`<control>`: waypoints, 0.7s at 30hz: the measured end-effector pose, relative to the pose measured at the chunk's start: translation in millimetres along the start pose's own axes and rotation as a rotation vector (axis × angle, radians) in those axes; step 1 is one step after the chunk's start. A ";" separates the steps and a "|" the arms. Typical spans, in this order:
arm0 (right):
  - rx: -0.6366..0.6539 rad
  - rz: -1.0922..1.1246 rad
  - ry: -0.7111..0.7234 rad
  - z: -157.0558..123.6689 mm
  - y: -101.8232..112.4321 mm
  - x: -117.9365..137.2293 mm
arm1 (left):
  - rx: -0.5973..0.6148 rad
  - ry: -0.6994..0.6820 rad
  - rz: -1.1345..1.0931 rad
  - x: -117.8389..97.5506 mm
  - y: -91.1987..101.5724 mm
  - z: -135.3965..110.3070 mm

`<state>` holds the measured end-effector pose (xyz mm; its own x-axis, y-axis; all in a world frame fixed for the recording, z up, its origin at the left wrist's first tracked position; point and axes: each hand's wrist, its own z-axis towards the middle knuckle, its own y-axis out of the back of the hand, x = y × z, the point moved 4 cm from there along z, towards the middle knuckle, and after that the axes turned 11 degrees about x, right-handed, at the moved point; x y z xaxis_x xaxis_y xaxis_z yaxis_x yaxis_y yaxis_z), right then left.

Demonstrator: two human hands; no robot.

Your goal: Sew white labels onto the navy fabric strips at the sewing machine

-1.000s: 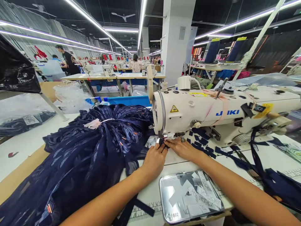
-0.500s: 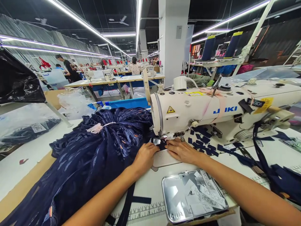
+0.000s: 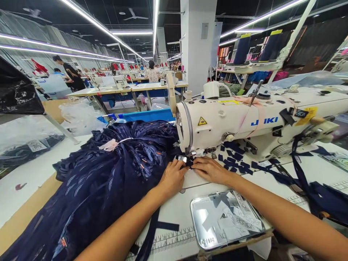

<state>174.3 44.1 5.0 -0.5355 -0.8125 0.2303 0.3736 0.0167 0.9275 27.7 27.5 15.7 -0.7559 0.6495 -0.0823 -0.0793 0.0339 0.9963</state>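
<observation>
Both bare forearms reach forward and converge. The left hand (image 3: pixel 174 176) lies palm down, its fingers curled together and pointing right; their grip cannot be told. The right hand (image 3: pixel 210 169) lies flat, fingertips pointing left, nearly meeting the left's.

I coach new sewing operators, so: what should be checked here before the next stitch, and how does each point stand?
1. Left hand and right hand both on the small dark piece under the sewing machine head: ok.
2. Fingertips clear of the needle: cannot tell, needle hidden.
3. Navy fabric heap lies left of the machine head: ok.
4. Tray of labels beside the right forearm: ok.
5. Thread cones standing on their rack: ok.
</observation>
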 end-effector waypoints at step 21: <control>0.023 0.012 0.069 -5.8 6.5 0.2 | 0.081 -0.058 0.091 -6.7 1.6 -6.8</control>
<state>181.0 40.6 9.3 -0.4773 -0.8504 0.2213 0.3617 0.0394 0.9315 28.2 18.0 17.7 -0.7187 0.6953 0.0076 0.0424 0.0329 0.9986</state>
